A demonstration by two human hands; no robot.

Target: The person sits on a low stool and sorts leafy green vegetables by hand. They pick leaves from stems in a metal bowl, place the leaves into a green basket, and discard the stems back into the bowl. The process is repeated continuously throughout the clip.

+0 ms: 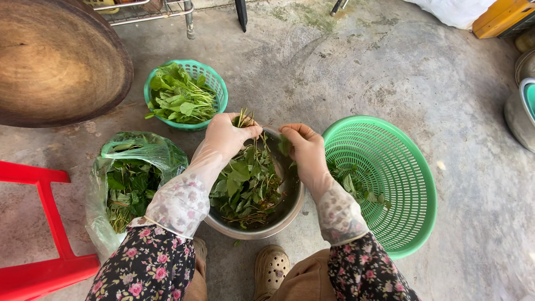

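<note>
The person is squatting on the floor (390,67) over a steel bowl (290,214) of greens (245,187). The left hand (228,135) is gripping a small bunch of stems (243,118) above the bowl, fingers clenched around it. The right hand (304,146) is pinching one leaf (285,146) just beside it (both hands are wearing thin gloves). A big green basket (401,167) is standing to the right, a small basket (196,72) with picked leaves behind, a plastic bag (139,150) of greens at the left.
</note>
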